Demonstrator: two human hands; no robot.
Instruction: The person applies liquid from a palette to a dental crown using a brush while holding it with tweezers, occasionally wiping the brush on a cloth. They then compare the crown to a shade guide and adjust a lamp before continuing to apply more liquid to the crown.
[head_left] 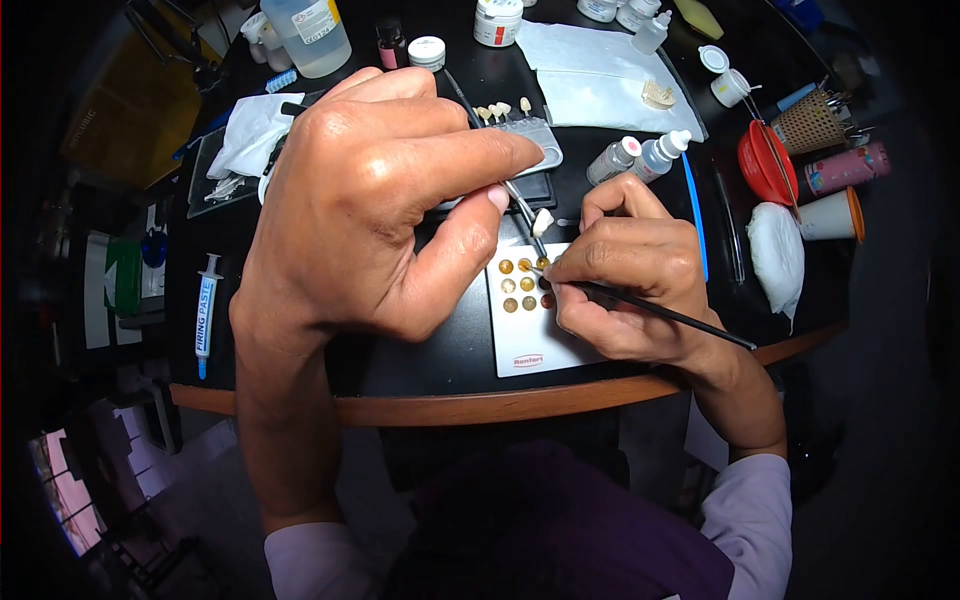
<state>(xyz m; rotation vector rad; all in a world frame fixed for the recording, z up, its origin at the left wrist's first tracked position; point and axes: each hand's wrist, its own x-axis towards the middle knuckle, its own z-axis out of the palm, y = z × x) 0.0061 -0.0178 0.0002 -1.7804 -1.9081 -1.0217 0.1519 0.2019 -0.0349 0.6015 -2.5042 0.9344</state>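
My left hand (385, 200) pinches a thin metal tool (519, 199) between thumb and index finger. A small white tooth crown (543, 222) is at the tool's lower end. My right hand (635, 275) is closed on a dark-handled brush (665, 313), its tip over the wells of a white palette (540, 350). The palette's round wells hold yellow, brown and reddish material; my right fingers hide some of them. Behind the crown lies a grey shade guide (535, 133) with several tooth samples, partly covered by my left hand.
Two dropper bottles (662, 152) stand beyond my right hand. A red bowl (767, 165), a paper cup (832, 217) and white wadding (776, 262) are at the right. At the left lie a syringe (207, 315) and white tissue (255, 130). The wooden table edge (450, 409) runs in front.
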